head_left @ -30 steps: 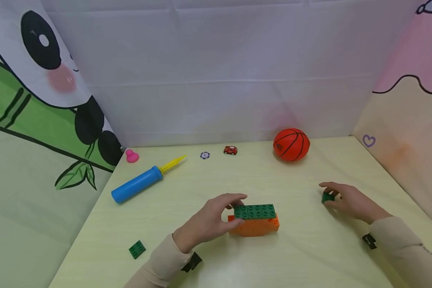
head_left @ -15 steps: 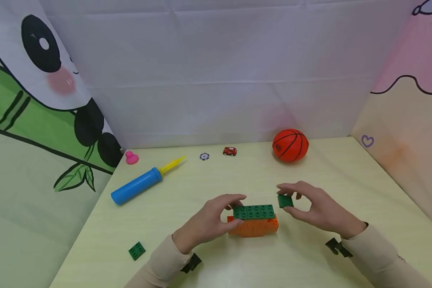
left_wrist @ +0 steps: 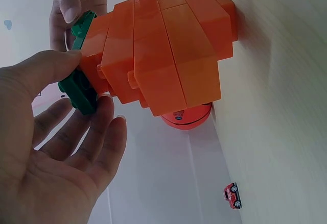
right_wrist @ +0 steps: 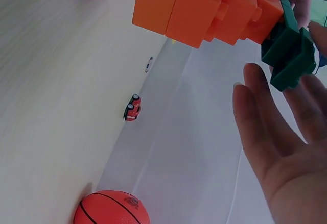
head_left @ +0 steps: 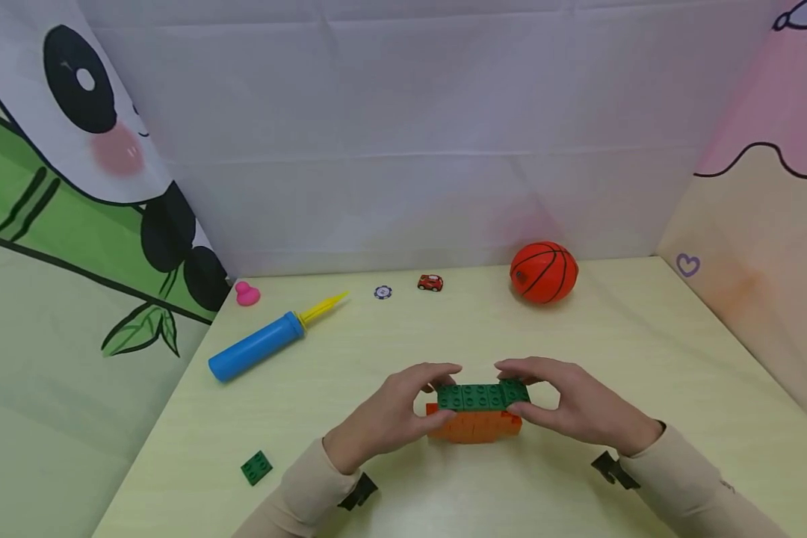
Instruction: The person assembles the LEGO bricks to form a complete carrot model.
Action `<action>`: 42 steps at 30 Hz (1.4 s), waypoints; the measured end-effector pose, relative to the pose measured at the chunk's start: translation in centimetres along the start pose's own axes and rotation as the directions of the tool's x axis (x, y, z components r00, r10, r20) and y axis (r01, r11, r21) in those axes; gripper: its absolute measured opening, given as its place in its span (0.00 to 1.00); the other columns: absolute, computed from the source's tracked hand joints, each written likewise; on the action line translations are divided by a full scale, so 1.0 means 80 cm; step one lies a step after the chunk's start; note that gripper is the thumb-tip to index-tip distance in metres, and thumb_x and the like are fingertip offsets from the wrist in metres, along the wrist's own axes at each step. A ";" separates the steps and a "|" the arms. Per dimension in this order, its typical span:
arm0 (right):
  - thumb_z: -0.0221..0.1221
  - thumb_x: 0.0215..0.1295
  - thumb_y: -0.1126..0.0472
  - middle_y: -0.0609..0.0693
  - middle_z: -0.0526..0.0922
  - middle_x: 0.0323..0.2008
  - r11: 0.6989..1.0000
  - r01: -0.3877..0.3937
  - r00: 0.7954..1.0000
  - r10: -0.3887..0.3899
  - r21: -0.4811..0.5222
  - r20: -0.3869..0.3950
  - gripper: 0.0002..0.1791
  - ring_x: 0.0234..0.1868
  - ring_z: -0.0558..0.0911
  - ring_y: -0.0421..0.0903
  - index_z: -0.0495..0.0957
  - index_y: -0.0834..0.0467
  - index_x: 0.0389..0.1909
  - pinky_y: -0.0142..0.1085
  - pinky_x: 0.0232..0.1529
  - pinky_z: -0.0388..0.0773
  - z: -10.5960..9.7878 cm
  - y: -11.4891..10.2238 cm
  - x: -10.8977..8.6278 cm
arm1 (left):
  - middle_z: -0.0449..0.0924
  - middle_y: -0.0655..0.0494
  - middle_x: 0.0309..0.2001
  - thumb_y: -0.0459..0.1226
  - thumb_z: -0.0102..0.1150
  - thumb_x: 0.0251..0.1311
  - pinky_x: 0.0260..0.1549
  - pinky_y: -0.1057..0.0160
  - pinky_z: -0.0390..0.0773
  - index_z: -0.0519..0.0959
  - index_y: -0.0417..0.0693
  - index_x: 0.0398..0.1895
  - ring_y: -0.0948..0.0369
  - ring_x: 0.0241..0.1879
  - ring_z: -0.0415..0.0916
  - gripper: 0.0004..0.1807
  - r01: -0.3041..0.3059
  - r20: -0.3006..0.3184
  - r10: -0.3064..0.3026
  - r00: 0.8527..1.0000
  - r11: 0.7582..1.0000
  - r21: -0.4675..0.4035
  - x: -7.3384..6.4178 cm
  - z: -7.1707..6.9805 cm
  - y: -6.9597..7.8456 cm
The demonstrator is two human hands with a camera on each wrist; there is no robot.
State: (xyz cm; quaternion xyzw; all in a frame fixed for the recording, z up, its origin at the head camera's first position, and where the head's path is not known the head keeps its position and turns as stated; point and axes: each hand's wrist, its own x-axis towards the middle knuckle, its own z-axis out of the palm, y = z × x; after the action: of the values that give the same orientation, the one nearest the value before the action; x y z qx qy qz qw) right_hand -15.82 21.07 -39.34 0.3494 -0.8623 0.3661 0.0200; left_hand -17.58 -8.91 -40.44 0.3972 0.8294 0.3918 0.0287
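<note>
A stepped structure of orange building blocks [head_left: 474,429] stands upright on the table, with a row of green building blocks [head_left: 471,397] along its top. My left hand [head_left: 391,409] pinches the left end of that green row between thumb and fingers. On the other side, my right hand [head_left: 571,400] pinches a single green block [head_left: 514,391] at the row's right end. In the right wrist view this green block [right_wrist: 295,63] sits slightly askew against its neighbour; whether it is pressed down cannot be told.
A loose green block [head_left: 256,468] lies at front left. Farther back are a blue pump [head_left: 255,346] with a yellow nozzle, a pink knobbed object [head_left: 246,293], a poker chip [head_left: 383,292], a red toy car [head_left: 430,282] and a small basketball [head_left: 544,273]. Cloth walls border the table.
My right hand has carried the single green block leftward from the table's right side to the right end of the green row. My left hand has stayed in place.
</note>
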 end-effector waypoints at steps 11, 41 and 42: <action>0.65 0.65 0.47 0.44 0.84 0.52 0.994 -0.078 0.997 0.078 0.079 0.008 0.27 0.47 0.84 0.38 0.74 0.48 0.64 0.41 0.51 0.82 0.006 -0.003 0.005 | 0.79 0.61 0.53 0.37 0.67 0.62 0.53 0.62 0.78 0.71 0.49 0.67 0.65 0.49 0.76 0.30 0.020 -0.001 -0.020 1.000 1.000 0.006 -0.003 -0.002 0.004; 0.68 0.64 0.57 0.39 0.79 0.54 0.999 0.022 0.996 -0.020 0.028 -0.085 0.27 0.48 0.80 0.37 0.74 0.46 0.63 0.34 0.50 0.80 0.021 0.002 -0.003 | 0.80 0.54 0.54 0.46 0.74 0.53 0.55 0.44 0.76 0.75 0.49 0.64 0.51 0.56 0.74 0.34 0.632 -0.208 -0.598 0.774 0.708 0.316 -0.193 -0.089 -0.060; 0.68 0.64 0.57 0.39 0.79 0.54 0.999 0.018 0.996 -0.016 0.027 -0.083 0.27 0.48 0.80 0.37 0.74 0.46 0.63 0.34 0.50 0.80 0.020 0.002 -0.003 | 0.80 0.53 0.55 0.46 0.75 0.52 0.56 0.44 0.75 0.75 0.48 0.64 0.50 0.56 0.73 0.35 0.644 -0.209 -0.611 0.763 0.693 0.324 -0.200 -0.092 -0.064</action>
State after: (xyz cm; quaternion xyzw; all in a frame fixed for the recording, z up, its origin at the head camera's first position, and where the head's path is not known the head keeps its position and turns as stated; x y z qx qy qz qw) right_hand -15.39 20.23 -40.71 0.3415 -0.8526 0.3918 0.0538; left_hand -12.53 -26.34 -42.99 0.0710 0.9744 0.2078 0.0489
